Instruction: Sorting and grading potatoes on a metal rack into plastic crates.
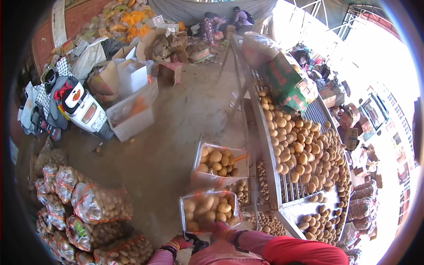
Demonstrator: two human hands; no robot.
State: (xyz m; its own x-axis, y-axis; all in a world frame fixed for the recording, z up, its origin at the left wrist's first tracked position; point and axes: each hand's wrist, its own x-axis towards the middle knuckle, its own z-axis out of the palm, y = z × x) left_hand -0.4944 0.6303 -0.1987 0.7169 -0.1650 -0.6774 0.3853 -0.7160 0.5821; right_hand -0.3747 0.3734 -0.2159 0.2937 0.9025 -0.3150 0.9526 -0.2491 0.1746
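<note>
Just in front of me a lined crate (236, 212) full of potatoes (224, 208) hangs or stands at a metal frame. My left hand (181, 242), in a red glove, is at the near left corner of that crate, by the upright metal bar; its fingers look curled, but its grip is partly hidden. My right hand (219, 228), also gloved, is at the crate's near edge, blurred, close to the potatoes; whether it holds one is not visible. Some potatoes in the crate are blurred. Beyond it stands a second lined box (218, 181) of potatoes.
On the right a slatted metal sorting table (270, 165) bears many potatoes and a green carton (285, 79). Small potatoes lie beneath it. Filled net sacks (99, 203) are stacked at left. A scooter (86, 107), a white plastic crate (132, 121) and cartons stand farther off. Two people (243, 18) crouch or bend at the back.
</note>
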